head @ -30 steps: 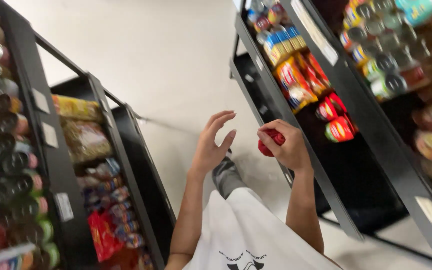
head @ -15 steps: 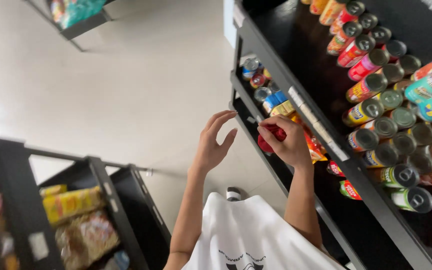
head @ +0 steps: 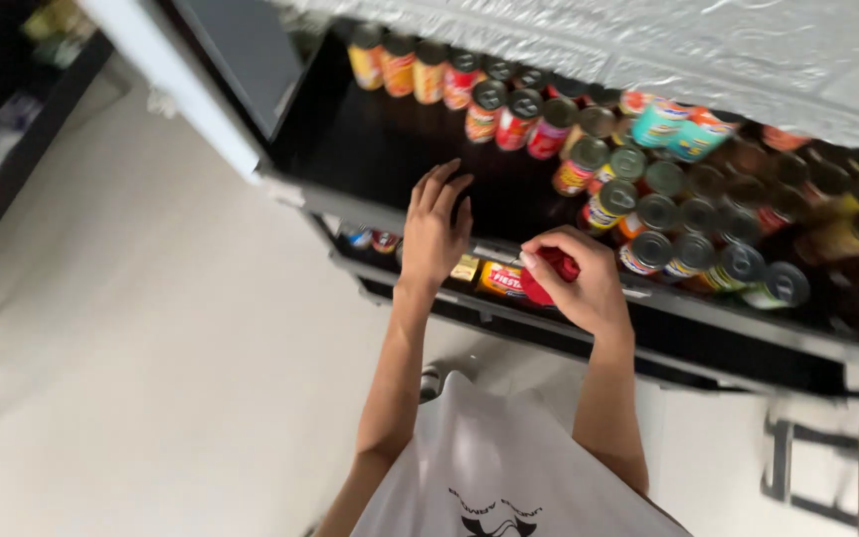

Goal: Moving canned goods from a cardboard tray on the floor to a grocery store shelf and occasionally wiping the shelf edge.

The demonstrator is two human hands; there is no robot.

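Observation:
My right hand point(head: 579, 283) is closed around a small red packet point(head: 552, 273) and holds it at the front edge of a black store shelf point(head: 390, 149). My left hand point(head: 436, 229) is empty with its fingers spread, hovering over the same shelf edge just left of the packet. Several upright cans point(head: 648, 214) with red, orange and green labels fill the shelf to the right of both hands. The lower shelf under my hands shows a few yellow and red packs point(head: 502, 279).
A row of orange and red cans point(head: 429, 70) lines the shelf's back. The pale floor point(head: 151, 348) spreads out on the left. Another dark rack point(head: 12, 129) stands at the far left. My white shirt point(head: 489, 477) fills the bottom of the view.
The view has swung from the aisle and the left rack onto the can shelf. Both hands have come up to the shelf's front edge, the right one still gripping the red packet.

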